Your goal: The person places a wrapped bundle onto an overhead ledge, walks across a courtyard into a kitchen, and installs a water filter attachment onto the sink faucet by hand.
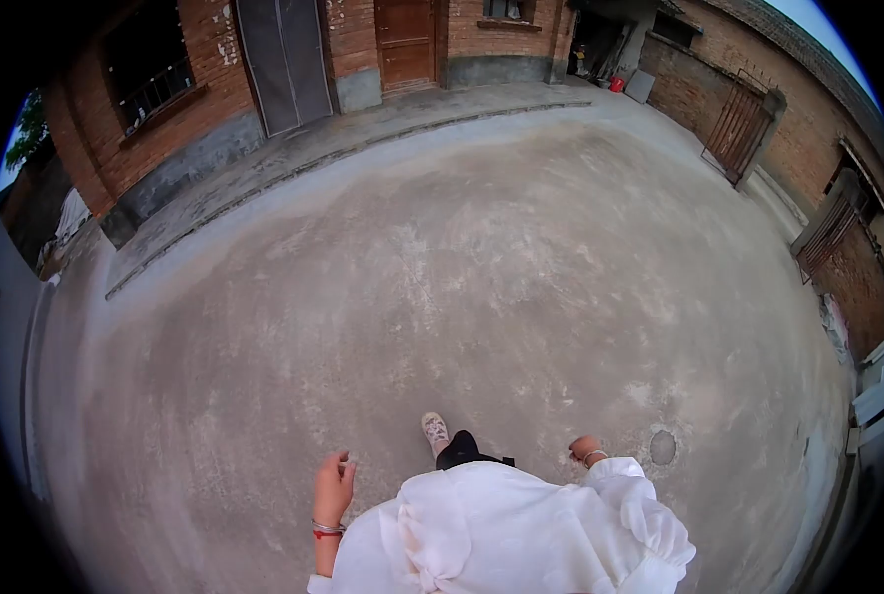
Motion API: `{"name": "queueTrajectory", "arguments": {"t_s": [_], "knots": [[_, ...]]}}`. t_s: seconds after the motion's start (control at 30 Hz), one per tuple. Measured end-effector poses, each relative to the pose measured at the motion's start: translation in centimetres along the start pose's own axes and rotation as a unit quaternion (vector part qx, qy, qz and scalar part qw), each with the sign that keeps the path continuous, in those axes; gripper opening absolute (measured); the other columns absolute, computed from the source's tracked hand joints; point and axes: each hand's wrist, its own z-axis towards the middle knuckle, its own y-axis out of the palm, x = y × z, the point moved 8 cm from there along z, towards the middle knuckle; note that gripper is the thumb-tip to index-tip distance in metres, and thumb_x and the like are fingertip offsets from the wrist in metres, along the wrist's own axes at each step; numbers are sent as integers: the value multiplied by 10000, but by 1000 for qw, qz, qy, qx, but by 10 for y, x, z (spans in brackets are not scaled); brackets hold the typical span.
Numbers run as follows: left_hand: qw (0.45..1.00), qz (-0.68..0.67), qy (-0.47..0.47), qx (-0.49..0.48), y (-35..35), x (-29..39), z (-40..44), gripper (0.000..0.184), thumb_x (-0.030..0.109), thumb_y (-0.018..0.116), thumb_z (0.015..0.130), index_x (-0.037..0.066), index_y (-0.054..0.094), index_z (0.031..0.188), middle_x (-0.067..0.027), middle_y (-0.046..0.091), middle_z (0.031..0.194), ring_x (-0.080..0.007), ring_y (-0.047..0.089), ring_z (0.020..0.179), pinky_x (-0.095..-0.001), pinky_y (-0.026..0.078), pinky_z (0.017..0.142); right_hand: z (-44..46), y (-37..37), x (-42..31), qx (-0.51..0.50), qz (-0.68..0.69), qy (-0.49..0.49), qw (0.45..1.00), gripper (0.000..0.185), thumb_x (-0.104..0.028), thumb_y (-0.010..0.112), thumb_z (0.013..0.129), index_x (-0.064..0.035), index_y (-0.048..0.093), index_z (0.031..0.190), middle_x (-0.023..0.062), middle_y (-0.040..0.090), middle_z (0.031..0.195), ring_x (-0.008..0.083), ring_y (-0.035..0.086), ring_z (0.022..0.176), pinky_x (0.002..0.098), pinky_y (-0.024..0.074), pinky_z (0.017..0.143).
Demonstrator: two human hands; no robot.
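Observation:
My left hand (334,487) hangs beside my body at the lower left, its fingers loosely bent and a little apart, with nothing in them. A red band and a metal bangle circle that wrist. On the other side, my right hand (585,448) is low beside the white sleeve (625,480); its fingers curl downward and are mostly hidden. Both hands are over the concrete ground (442,297) and touch no object that shows. One patterned shoe (435,429) shows in front of my white top (521,525).
A low step edge (363,147) runs along the brick house, below a grey door (283,64) and a brown door (406,45). Rusty metal gates (739,131) stand at the right. A red object (616,85) lies near the far doorway. A round patch (663,446) marks the ground at right.

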Motion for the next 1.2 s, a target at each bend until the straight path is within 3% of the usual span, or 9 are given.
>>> {"name": "queueTrajectory", "arguments": {"t_s": [0.1,0.33,0.43,0.5,0.7,0.83,0.97,1.17,1.2], "knots": [[999,8,-11,-36,9,-25,107,314,110,642,858,-18,608,1142,-193,653,1039,-282,663,787,-364,523,703,65,2,-41,-126,-99,35,986,207,-308,700,731,-163,744,872,100,704,937,281,673,923,389,542,792],[984,107,-18,-138,-11,-84,369,409,112,659,846,-18,553,1220,-201,599,1117,-292,659,792,-386,519,718,354,-36,-207,-91,82,72,990,208,-277,670,789,-117,745,899,96,714,878,271,683,797,408,541,737],[991,98,-13,-87,-57,-65,462,440,82,645,852,-11,515,1261,-198,570,1157,-295,655,825,-384,516,740,395,-224,-412,-51,-83,-187,977,192,-175,610,812,-84,731,931,109,695,764,230,656,626,400,510,580],[994,94,-8,-52,-81,-70,534,448,56,631,854,-7,497,1278,-197,548,1190,-294,651,852,-383,514,756,467,-301,-497,-14,238,-166,957,210,-102,563,820,-54,716,955,90,695,738,182,628,569,339,497,520],[997,72,-18,1,-127,-135,726,459,30,610,859,-9,472,1295,-191,489,1290,-306,635,912,-394,511,793,609,-468,-687,15,303,-174,937,309,-48,625,694,-70,726,985,131,719,846,266,689,728,384,537,679],[993,115,-10,7,-182,-192,883,470,35,605,866,-2,458,1311,-179,468,1326,-322,618,963,-399,511,810,696,-489,-708,-73,237,-90,965,285,-104,648,710,-104,729,982,136,708,933,287,683,853,419,539,731],[985,165,26,45,-242,-223,1029,456,49,598,875,5,463,1309,-179,477,1329,-360,592,1029,-407,508,834,768,-489,-697,-31,-222,-224,948,163,-162,647,750,-98,742,867,95,711,758,242,673,602,362,551,630],[982,152,94,-57,-258,-201,1224,435,87,600,877,4,479,1286,-197,510,1291,-393,571,1064,-425,499,864,823,-557,-712,-56,-68,-70,994,262,-241,588,844,-64,699,686,86,683,657,216,638,525,360,518,543],[985,142,80,-62,-254,-214,1255,442,90,607,870,10,481,1286,-196,506,1297,-392,572,1065,-426,501,863,846,-536,-702,-117,170,84,975,203,-262,641,814,-84,716,749,80,699,749,254,661,625,386,532,596]]}}
